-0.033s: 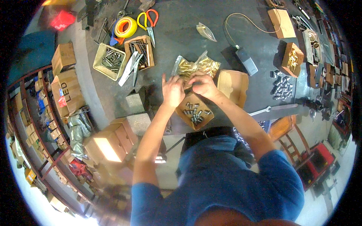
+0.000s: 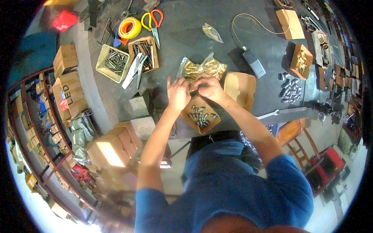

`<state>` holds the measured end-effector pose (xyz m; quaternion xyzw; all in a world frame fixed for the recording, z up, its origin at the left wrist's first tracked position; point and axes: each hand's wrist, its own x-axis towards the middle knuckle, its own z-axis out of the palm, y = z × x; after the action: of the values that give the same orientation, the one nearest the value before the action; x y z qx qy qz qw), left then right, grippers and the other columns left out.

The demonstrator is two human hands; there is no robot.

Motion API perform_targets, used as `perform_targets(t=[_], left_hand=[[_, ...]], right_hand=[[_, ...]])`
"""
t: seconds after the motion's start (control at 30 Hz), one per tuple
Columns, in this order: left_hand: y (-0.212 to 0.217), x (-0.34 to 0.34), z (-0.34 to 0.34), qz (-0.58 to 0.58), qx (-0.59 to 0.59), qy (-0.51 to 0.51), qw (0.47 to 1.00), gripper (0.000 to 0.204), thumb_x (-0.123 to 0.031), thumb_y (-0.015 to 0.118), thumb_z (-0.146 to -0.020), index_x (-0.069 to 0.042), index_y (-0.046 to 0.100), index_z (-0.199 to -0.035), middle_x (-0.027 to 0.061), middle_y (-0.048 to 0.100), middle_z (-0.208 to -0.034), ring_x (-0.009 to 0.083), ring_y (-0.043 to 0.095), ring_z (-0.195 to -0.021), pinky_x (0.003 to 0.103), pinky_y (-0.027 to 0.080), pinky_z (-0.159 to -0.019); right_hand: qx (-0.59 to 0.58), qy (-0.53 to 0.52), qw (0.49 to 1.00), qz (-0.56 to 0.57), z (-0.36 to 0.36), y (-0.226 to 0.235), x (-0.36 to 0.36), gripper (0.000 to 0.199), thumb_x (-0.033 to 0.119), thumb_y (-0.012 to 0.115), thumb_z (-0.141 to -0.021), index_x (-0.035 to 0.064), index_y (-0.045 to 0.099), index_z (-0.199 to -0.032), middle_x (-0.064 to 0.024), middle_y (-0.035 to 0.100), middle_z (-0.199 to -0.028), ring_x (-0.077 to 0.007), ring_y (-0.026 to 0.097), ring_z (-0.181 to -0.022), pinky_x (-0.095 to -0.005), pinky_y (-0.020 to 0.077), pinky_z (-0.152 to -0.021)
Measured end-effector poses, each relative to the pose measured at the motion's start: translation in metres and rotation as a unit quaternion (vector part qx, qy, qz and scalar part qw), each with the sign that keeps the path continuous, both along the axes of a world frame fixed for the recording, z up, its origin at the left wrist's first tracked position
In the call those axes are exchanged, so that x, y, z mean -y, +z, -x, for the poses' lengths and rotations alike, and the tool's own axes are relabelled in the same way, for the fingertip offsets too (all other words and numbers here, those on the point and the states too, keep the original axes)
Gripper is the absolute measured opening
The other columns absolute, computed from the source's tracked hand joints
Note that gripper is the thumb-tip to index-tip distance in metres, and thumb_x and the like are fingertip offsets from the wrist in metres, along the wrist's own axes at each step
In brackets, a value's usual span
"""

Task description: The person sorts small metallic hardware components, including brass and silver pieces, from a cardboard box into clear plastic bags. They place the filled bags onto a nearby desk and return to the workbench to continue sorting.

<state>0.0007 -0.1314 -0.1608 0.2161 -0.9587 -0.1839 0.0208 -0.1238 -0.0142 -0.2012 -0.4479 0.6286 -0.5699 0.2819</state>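
My left hand (image 2: 178,93) and my right hand (image 2: 210,87) meet at the near end of a clear plastic bag (image 2: 206,68) filled with brass-coloured parts. Both hands pinch the bag's edge, fingers bunched together. Just below the hands, at the table's front edge, sits a small open cardboard box (image 2: 187,118) holding several short grey metal cylinders (image 2: 200,116). The bag's far end rests on the dark table top.
An open empty cardboard box (image 2: 241,89) stands right of the hands. Further back lie scissors (image 2: 153,21), a roll of orange tape (image 2: 130,28), a tray of bolts (image 2: 112,62), a grey cabled device (image 2: 254,62), loose metal sleeves (image 2: 291,91) and a wrench (image 2: 279,112). Cardboard boxes (image 2: 68,95) crowd the floor on the left.
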Motion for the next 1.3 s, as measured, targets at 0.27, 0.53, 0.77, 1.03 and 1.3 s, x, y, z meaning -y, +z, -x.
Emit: perform_targets(t=[0.27,0.53,0.77,1.03,1.3], left_hand=[[0.007,0.000,0.004,-0.021,-0.014,0.010,1.000,0.015,-0.002,0.059,-0.066,-0.006,0.063,-0.080,0.0088,0.058,-0.082,0.0276,0.057,-0.084,0.047,0.033,-0.096],[0.005,0.002,-0.009,-0.037,-0.028,0.033,0.998,0.013,-0.003,0.059,-0.070,-0.007,0.062,-0.082,0.0092,0.058,-0.083,0.0294,0.057,-0.083,0.046,0.035,-0.095],[-0.001,0.004,-0.005,-0.016,-0.023,0.027,0.999,0.010,-0.005,0.059,-0.071,-0.006,0.062,-0.081,0.0091,0.061,-0.082,0.0301,0.057,-0.083,0.043,0.037,-0.090],[-0.001,0.019,-0.011,-0.018,-0.055,0.031,0.998,0.006,-0.008,0.062,-0.072,-0.006,0.062,-0.078,0.0081,0.061,-0.080,0.0293,0.057,-0.078,0.040,0.039,-0.075],[-0.009,0.052,0.002,-0.015,0.017,0.055,0.998,0.012,-0.013,0.061,-0.075,-0.008,0.065,-0.085,0.0092,0.060,-0.086,0.0303,0.058,-0.082,0.039,0.044,-0.075]], right_hand=[[-0.048,0.016,0.998,0.022,-0.002,-0.001,0.007,0.015,0.006,0.066,-0.053,0.0056,0.062,-0.067,-0.0093,0.061,-0.085,-0.0292,0.057,-0.083,-0.0363,0.0446,-0.074],[0.020,0.019,0.999,-0.030,-0.003,-0.005,0.006,0.014,0.006,0.065,-0.054,0.0056,0.063,-0.068,-0.0094,0.062,-0.087,-0.0280,0.058,-0.084,-0.0355,0.0455,-0.076],[-0.002,0.007,1.000,-0.001,0.002,-0.001,-0.004,0.024,0.007,0.065,-0.056,0.0052,0.067,-0.080,-0.0113,0.061,-0.094,-0.0288,0.057,-0.090,-0.0348,0.0448,-0.081],[-0.008,-0.070,0.989,-0.132,0.015,0.030,-0.117,0.030,0.010,0.063,-0.058,0.0017,0.064,-0.087,-0.0137,0.061,-0.095,-0.0300,0.058,-0.089,-0.0346,0.0456,-0.080],[0.029,-0.129,0.970,-0.205,-0.029,0.035,-0.205,0.026,0.002,0.057,-0.060,0.0005,0.063,-0.085,-0.0125,0.061,-0.091,-0.0267,0.059,-0.079,-0.0322,0.0485,-0.069]])
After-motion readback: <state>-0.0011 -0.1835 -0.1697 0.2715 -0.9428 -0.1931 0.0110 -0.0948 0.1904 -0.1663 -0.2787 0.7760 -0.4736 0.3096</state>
